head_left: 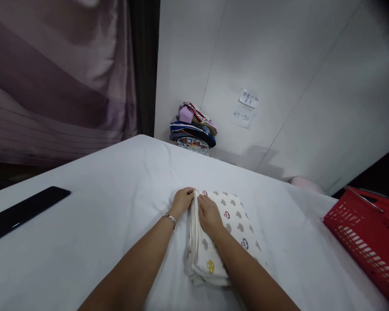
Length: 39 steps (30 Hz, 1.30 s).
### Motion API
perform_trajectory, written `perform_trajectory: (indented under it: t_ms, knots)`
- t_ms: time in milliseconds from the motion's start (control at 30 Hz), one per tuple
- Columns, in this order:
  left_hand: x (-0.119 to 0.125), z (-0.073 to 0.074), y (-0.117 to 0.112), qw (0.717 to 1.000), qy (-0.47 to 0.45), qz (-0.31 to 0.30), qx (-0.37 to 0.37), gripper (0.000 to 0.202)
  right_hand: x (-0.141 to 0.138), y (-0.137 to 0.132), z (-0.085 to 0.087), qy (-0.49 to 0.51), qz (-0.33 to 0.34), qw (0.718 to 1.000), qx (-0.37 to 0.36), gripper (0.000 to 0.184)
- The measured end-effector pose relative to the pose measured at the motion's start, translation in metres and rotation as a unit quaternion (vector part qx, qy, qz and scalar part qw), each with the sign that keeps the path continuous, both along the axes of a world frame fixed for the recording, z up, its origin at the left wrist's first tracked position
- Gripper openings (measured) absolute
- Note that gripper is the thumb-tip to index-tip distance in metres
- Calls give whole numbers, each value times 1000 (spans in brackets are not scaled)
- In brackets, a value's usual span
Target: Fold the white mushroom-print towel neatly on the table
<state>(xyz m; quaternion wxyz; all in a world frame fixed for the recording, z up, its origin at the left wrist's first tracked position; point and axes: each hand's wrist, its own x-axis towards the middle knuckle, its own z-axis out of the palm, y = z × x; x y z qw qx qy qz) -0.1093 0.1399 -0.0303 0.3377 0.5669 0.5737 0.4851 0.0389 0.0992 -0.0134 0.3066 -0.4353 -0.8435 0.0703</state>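
Note:
A white blanket [240,222] printed with small grey, red, purple and yellow shapes lies on the white-covered bed or table, folded into a thick rectangle. My left hand [183,200], with a bracelet at its wrist, pinches the far left corner of its layered edge. Flat on top of the blanket, close to that same edge, rests my right hand [210,216], fingertips pointing toward the corner. The right forearm crosses over the near right part of the blanket and hides some of it.
A red plastic basket [366,237] stands at the right edge. To the left lies a long black flat object [26,211]. A stack of folded clothes [192,129] sits at the far edge by the white wall, where paper notes [244,108] hang. A curtain [61,73] hangs at the left.

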Motion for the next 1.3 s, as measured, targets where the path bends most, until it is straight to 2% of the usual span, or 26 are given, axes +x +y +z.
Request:
perform_trajectory:
  t_ms: [167, 400, 533, 900, 1100, 1233, 1300]
  knots:
    - [-1, -1, 2, 1000, -15, -6, -1, 27, -2, -14, 9, -31, 22, 999, -34, 43]
    - [0, 2, 1, 1000, -17, 4, -18, 26, -4, -71, 30, -89, 79, 982, -143, 43]
    - [1, 4, 1, 999, -14, 18, -30, 26, -5, -90, 34, -122, 103, 972, -171, 44]
    - [0, 0, 6, 999, 9, 31, -26, 22, -7, -92, 28, -158, 102, 970, -153, 44]
    - [1, -3, 8, 999, 8, 45, -24, 20, -8, -93, 30, -154, 102, 972, -147, 43]
    - [-6, 0, 7, 999, -33, -11, -33, 26, -7, -94, 32, -150, 101, 973, -140, 40]
    - [-11, 5, 4, 997, -59, -11, -44, 32, -7, -94, 33, -151, 102, 974, -135, 39]
